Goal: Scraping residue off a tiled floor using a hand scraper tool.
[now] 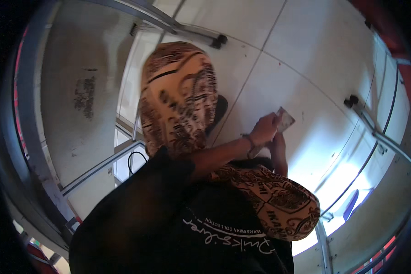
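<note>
Low over the tiled floor, my left hand (pixel 266 127) is closed around the near edge of a small flat rectangular piece (pixel 286 120). Its surface looks mottled and blurred, like a card or a banknote; I cannot tell which. A band circles my left wrist. Just below, my right hand (pixel 276 144) is close against the left one. Its fingers are partly hidden, so its hold on the piece is unclear. My patterned trouser knees (pixel 181 102) are bent to either side of my forearms.
Pale floor tiles (pixel 246 75) spread ahead. Metal legs with black end caps (pixel 221 41) stand at the upper middle, and another black-capped leg (pixel 351 100) to the right. A worn, scuffed panel (pixel 85 85) fills the left. A black cable (pixel 133 158) loops beside my left side.
</note>
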The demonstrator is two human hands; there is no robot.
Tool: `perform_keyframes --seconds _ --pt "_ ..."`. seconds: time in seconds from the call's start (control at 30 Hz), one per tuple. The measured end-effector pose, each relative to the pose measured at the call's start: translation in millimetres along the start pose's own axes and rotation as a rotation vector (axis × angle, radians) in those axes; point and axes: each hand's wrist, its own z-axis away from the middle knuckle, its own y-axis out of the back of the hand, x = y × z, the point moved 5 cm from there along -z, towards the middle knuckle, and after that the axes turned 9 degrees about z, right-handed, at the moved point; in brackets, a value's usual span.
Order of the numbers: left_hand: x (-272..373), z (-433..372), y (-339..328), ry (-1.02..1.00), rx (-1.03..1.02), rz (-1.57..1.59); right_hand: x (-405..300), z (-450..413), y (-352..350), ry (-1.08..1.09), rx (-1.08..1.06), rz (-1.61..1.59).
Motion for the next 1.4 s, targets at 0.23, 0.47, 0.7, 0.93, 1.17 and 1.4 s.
perform_keyframes --seconds 0.23,0.47,0.7,0.93,1.17,1.4 --pt "292.6 39.5 189.0 -0.534 -0.062 0.687 19.4 22.0 43.3 -0.131 0.236 -0.659" --pt "249.7 91.6 346.8 -0.384 0.012 1.004 124.5 21.3 5.5 -0.055 1.107 0.321" --pt "-6.9 35.1 377.4 0.214 0.506 -0.254 74.4 23.5 -6.1 -0.311 0.901 0.387" --pt "-107.1 -43.0 418.2 0.102 0.565 -0.799 64.3 24.7 1.7 -0.082 0.972 0.536" --pt "-100.7 -54.7 396.3 0.204 0.583 -0.742 70.9 25.4 -5.3 -0.161 0.890 0.353" --pt "-95.8 -51.5 387.1 0.301 0.599 -0.731 85.0 13.2 2.8 -0.222 0.969 0.601"
